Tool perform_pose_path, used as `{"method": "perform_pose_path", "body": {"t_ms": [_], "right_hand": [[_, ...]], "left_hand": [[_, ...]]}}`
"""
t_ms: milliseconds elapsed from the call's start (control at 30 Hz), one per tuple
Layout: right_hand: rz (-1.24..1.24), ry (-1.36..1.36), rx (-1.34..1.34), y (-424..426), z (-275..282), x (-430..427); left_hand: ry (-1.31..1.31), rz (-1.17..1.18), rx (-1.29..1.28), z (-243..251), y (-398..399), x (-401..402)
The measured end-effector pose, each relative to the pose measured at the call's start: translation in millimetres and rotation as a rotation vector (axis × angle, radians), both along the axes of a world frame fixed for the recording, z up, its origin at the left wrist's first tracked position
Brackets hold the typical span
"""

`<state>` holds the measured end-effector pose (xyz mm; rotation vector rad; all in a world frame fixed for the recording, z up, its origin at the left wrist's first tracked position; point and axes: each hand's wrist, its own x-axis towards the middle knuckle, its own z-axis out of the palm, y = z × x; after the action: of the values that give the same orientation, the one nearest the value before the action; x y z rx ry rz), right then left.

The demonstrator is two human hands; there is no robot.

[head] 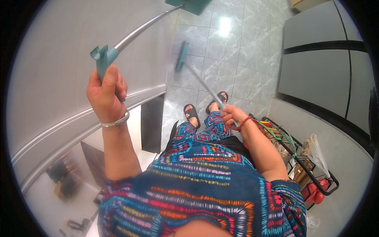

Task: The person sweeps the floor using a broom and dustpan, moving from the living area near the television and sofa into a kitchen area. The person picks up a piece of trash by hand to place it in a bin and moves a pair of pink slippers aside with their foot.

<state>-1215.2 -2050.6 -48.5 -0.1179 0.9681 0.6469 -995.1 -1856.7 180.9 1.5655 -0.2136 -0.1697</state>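
Note:
My left hand (106, 89) is closed around the teal plastic grip of a long-handled dustpan (142, 28). Its metal tube runs up and right to the teal pan (194, 5), partly cut off by the top of the view. A clip with an open notch sticks out at the grip's end. In my right hand (233, 115) is the handle of a broom (204, 83), a grey pole with a teal end. The broom's teal head (181, 57) with dark bristles is at the marbled floor tiles (220, 69), slightly blurred, left of my feet.
A black wire rack (302, 161) holding bagged goods and red items stands close on my right. Grey cabinet fronts (314, 71) line the right side. A pale wall panel (74, 53) rises on the left. My sandalled feet (192, 114) are on the tiles.

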Motion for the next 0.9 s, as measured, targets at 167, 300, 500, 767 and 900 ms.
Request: {"method": "perform_pose_path", "body": {"t_ms": [167,300,500,767,900], "right_hand": [[0.154,0.127,-0.088,28,-51,-13],[0.318,0.149,-0.328,-37,-36,-37],[0.317,0.243,-0.567,-144,8,-48],[0.289,0.289,-0.85,-192,34,13],[0.187,0.163,-0.777,-174,26,10]], "left_hand": [[0.024,0.003,-0.001,2,-8,-1],[0.039,0.027,0.005,0,-1,-1],[0.043,0.022,0.005,-4,6,2],[0.074,0.045,0.021,-10,-9,13],[0.069,0.064,0.024,-11,-20,21]]}}
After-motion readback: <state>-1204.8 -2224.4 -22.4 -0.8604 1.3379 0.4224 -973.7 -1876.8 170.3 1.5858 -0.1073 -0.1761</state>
